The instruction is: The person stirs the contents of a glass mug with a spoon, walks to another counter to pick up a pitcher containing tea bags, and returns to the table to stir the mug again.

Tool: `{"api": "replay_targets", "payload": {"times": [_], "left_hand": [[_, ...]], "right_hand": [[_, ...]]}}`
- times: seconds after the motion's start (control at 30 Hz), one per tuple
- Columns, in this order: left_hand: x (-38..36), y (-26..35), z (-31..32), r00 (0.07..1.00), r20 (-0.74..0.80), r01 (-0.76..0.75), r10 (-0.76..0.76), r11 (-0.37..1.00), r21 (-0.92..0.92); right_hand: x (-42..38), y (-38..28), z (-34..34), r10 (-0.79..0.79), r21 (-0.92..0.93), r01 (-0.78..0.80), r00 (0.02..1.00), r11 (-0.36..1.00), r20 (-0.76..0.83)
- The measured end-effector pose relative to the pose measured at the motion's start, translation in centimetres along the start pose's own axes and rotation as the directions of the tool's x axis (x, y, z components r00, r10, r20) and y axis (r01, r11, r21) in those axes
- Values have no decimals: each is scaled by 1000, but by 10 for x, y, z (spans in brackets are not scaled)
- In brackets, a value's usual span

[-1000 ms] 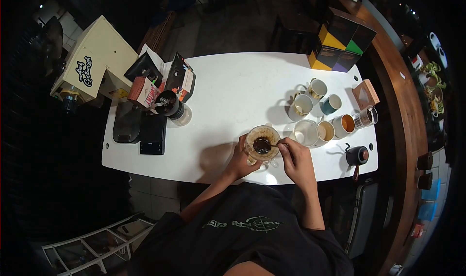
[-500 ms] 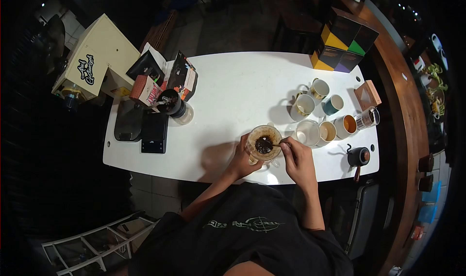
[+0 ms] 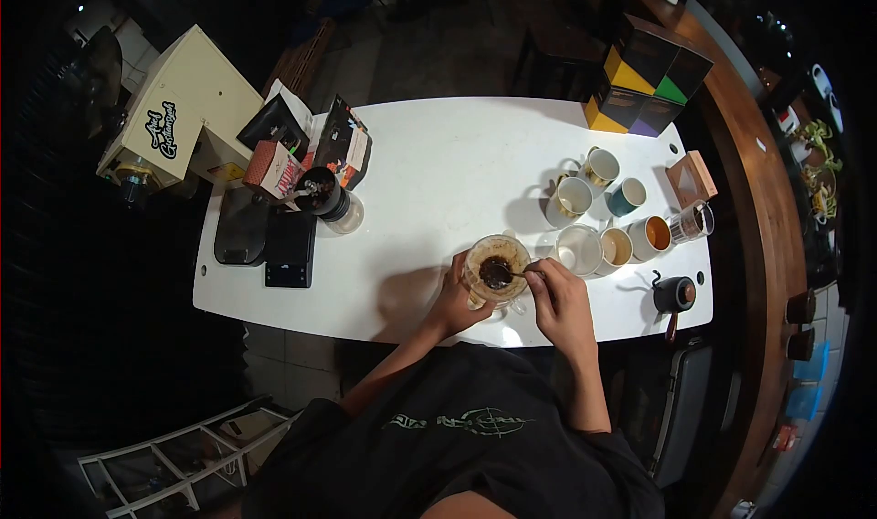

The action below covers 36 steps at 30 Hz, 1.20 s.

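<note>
Near the front edge of the white table (image 3: 429,172) stands a glass dripper (image 3: 472,268) with a stained paper filter and dark wet coffee grounds (image 3: 495,272) inside. My left hand (image 3: 454,301) is wrapped round the dripper's left side. In my right hand (image 3: 559,301), pinched between thumb and fingers, is a spoon (image 3: 521,274) whose tip reaches into the grounds. Beneath the dripper a glass server shows only in part.
Several cups (image 3: 568,199) stand right of the dripper, with a small black kettle (image 3: 674,294) beyond. Dark boxes (image 3: 644,80) are stacked at the back right. At the left are a hand grinder (image 3: 343,210), a black scale (image 3: 290,261), coffee bags and a cream machine (image 3: 196,108).
The spoon has shifted slightly within the grounds, and the light spot on them is gone. My left hand has stayed in place.
</note>
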<state>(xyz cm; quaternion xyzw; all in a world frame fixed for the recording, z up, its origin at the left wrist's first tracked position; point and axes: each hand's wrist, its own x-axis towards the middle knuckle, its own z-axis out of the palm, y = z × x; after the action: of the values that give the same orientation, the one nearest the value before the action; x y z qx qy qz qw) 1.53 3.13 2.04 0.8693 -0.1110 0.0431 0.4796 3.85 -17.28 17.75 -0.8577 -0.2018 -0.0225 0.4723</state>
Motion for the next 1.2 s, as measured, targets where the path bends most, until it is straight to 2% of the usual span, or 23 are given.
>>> {"api": "replay_targets", "payload": {"times": [0.1,0.17,0.27,0.37,0.53,0.6,0.67,0.77,0.87,1.2], "left_hand": [[0,0,-1,1000,5,-4,4,1000,10],[0,1,-1,1000,4,12,-12,1000,-20],[0,-1,-1,1000,14,11,-10,1000,-24],[0,-1,-1,1000,20,12,-11,1000,-12],[0,3,-2,999,22,43,-42,998,-54],[0,2,-1,1000,0,15,-15,999,-41],[0,5,-3,1000,11,24,-23,999,-27],[0,1,-1,1000,11,13,-13,1000,-2],[0,5,-4,1000,17,-1,1,999,35],[-1,8,-5,999,30,19,-21,997,70]], "right_hand": [[0,-1,1,3,40,-2,1000,999,-10],[0,-2,2,-23,-23,21,998,1000,-64],[-1,-1,1,-2,35,3,1000,999,-13],[0,-5,1,10,19,-9,999,1000,-49],[0,-3,0,0,19,1,1000,1000,-23],[0,-3,0,4,40,-3,1000,999,-23],[-1,-1,2,-36,-33,33,997,999,-74],[-1,-4,-1,17,38,-17,1000,999,2],[0,-5,2,10,10,-10,999,1000,-51],[0,-1,2,8,-17,-9,1000,1000,-26]]}}
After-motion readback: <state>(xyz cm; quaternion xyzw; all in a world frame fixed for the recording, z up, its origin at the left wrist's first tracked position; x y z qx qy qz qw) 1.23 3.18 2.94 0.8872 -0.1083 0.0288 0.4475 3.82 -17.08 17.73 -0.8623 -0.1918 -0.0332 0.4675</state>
